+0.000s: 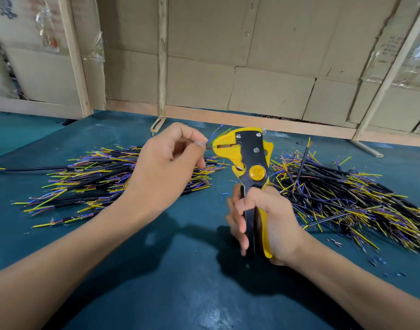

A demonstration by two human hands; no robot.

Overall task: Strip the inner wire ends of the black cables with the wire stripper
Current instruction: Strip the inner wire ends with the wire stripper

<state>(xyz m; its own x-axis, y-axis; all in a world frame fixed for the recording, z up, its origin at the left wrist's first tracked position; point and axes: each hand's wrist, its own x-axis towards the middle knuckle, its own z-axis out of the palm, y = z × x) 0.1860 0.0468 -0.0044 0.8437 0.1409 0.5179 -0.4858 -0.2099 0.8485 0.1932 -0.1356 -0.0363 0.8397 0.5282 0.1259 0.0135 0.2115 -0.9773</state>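
Right hand [266, 222] grips the handles of the yellow-and-black wire stripper [248, 160], head up above the blue-green table mat [156, 270]. Left hand [166, 160] pinches thin coloured wire ends [216, 136] right at the stripper's yellow head; whether they sit inside is hard to tell. A heap of black cables with yellow, blue and purple ends [97, 177] lies left, another heap [347, 198] right. Brown cardboard panels on pale wooden battens [228, 55] stand behind.

Both hands raised, left [166, 163] pinching, right [268, 222] clenched.
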